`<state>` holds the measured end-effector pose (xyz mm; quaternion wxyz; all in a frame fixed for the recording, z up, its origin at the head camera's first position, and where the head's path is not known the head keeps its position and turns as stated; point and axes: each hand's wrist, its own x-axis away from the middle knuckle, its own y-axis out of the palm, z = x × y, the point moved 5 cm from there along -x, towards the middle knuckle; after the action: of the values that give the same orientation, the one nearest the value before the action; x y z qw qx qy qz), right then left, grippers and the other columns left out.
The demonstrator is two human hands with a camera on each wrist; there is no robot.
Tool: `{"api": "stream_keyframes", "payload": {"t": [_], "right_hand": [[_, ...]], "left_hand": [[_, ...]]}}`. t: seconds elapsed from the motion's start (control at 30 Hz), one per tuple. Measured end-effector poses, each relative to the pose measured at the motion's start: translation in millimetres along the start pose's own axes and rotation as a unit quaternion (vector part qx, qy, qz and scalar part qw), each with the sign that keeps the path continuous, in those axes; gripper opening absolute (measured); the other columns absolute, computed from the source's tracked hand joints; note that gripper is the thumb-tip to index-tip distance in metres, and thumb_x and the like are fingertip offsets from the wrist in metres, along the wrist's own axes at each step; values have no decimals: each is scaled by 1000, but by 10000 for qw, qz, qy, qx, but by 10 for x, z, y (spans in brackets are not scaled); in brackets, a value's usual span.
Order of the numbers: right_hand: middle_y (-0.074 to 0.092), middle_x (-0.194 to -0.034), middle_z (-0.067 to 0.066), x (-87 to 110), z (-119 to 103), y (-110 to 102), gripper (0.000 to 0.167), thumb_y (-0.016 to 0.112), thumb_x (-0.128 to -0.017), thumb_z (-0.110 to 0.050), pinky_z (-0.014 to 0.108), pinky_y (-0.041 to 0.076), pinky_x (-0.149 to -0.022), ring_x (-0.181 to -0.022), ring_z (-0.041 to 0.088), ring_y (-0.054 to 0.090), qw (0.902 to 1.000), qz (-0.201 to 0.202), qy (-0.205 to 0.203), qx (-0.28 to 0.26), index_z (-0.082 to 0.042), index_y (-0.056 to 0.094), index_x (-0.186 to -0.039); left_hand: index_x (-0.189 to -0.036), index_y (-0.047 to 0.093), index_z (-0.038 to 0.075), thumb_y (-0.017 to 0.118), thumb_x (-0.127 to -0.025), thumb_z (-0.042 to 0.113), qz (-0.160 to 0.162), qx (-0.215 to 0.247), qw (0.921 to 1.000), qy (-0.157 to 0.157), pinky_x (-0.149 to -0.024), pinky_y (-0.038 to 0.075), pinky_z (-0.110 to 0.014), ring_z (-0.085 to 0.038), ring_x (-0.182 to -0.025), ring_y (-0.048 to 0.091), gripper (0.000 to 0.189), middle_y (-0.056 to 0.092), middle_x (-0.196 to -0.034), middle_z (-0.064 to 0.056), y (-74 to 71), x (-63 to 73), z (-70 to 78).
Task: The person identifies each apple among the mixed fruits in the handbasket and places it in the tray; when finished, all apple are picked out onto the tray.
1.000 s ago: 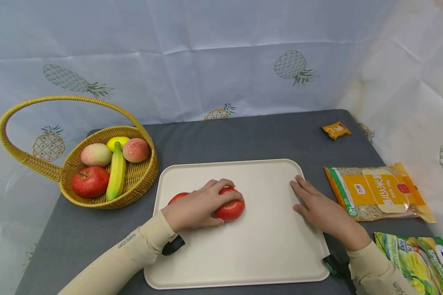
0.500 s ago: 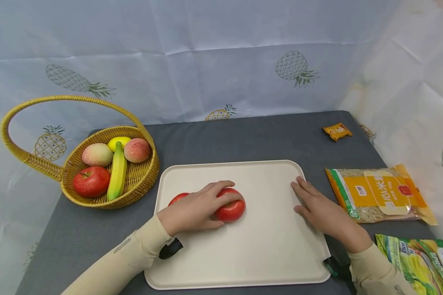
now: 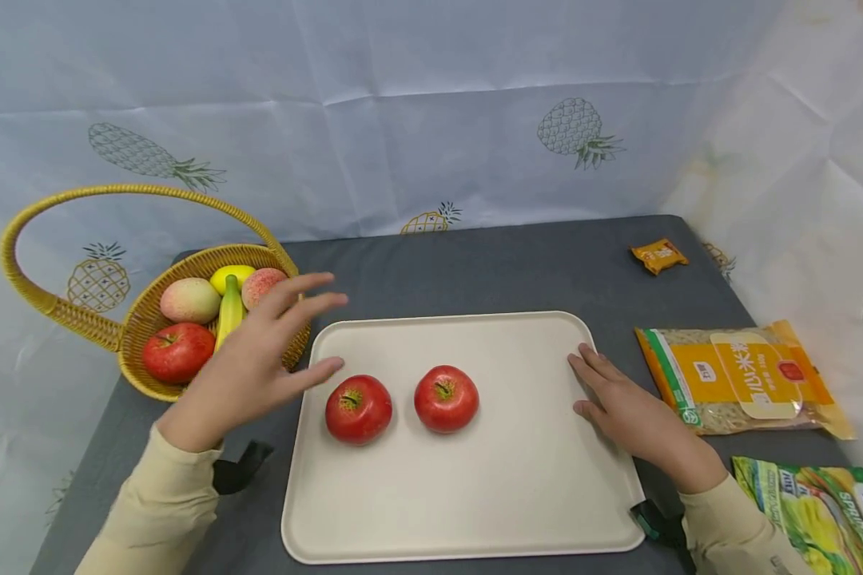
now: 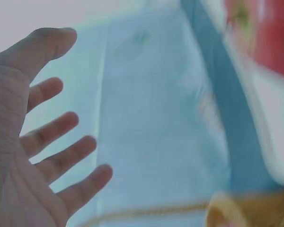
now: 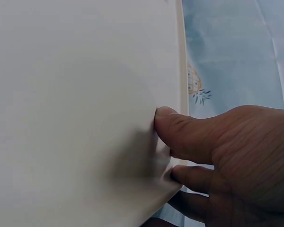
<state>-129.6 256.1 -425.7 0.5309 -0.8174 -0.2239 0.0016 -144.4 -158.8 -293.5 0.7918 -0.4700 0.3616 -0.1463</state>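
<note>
My left hand (image 3: 259, 351) is in the air between the basket and the tray, fingers spread and holding nothing. In the left wrist view its palm and separate fingertips show plainly. Two red apples, a left one (image 3: 358, 409) and a right one (image 3: 447, 398), sit side by side on the cream tray (image 3: 475, 511), stems up. My right hand (image 3: 629, 415) rests on the tray's right rim with fingers extended; the right wrist view shows the thumb on the tray's inner side. The wicker basket (image 3: 160, 291) holds another red apple (image 3: 178, 353), a banana (image 3: 230, 310), two peaches (image 3: 190, 301) and a yellow fruit (image 3: 233, 277).
Right of the tray lie an orange-and-clear bag of grain (image 3: 744, 379) and a green printed packet (image 3: 820, 511). A small orange packet (image 3: 659, 255) is at the back right of the grey table (image 3: 475, 271). The basket's tall handle (image 3: 137, 189) arches up at left.
My left hand has let go of the right apple on the tray and moved left and up toward the basket, fingers spreading. My right hand stays at the rim.
</note>
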Motion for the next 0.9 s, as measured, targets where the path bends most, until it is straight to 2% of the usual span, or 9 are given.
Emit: {"api": "stream_keyframes", "payload": {"t": [0.07,0.13,0.23,0.3,0.43,0.53,0.63,0.9], "right_hand": [[16,-164,25,0,4,4,75,68,-99,-24,63,33,-108,-146,50,24,10000,-4,8,-29,1,29,-158],[16,-164,25,2,2,3,74,67,-99,-23,63,34,-108,-146,50,24,10000,12,-2,-36,1,29,-158],[17,-164,25,3,-3,-2,74,68,-99,-24,63,34,-108,-145,50,25,10000,49,-15,-8,1,30,-158],[17,-164,25,4,-2,-3,74,68,-99,-24,63,34,-108,-145,49,25,10000,60,-24,-5,1,30,-158],[18,-164,25,9,14,11,74,68,-99,-24,62,35,-108,-146,49,25,10000,58,-25,4,1,31,-157],[18,-164,25,18,21,17,74,68,-99,-24,62,34,-108,-146,49,25,10000,60,-27,17,1,31,-157],[18,-164,26,23,19,17,74,68,-99,-24,63,34,-108,-146,49,25,10000,77,-47,23,1,31,-157],[19,-163,26,21,2,13,73,68,-99,-23,62,34,-108,-146,49,25,9998,135,-112,89,2,31,-157]], "left_hand": [[-139,58,11,54,-96,65,368,-231,9990,-143,-93,49,-45,-34,-131,46,70,46,-149,-14,-200,74,-108],[-138,58,9,51,-95,68,634,-398,9968,-286,-92,45,-46,-39,-130,45,74,47,-148,-16,-354,174,-224],[-140,57,8,52,-92,72,697,-569,9939,-637,-99,42,-54,-45,-131,43,80,45,-149,-19,-516,352,-416],[-140,56,6,59,-91,68,661,-576,9924,-867,-102,37,-64,-50,-131,40,78,44,-149,-22,-583,482,-559],[-140,54,3,81,-87,34,378,-608,9869,-1444,-108,24,-72,-58,-128,37,67,42,-145,-31,-612,742,-832],[-141,51,-1,85,-81,15,-39,-747,9758,-2055,-104,24,-76,-62,-125,34,71,39,-144,-35,-561,923,-1031],[-140,48,-4,83,-84,17,-447,-869,9630,-2511,-95,29,-78,-64,-121,35,70,37,-143,-37,-496,1062,-1211],[-142,42,-7,78,-91,31,-1190,-940,9411,-3024,-75,43,-72,-59,-103,45,73,38,-129,-41,-381,1248,-1499]]}}
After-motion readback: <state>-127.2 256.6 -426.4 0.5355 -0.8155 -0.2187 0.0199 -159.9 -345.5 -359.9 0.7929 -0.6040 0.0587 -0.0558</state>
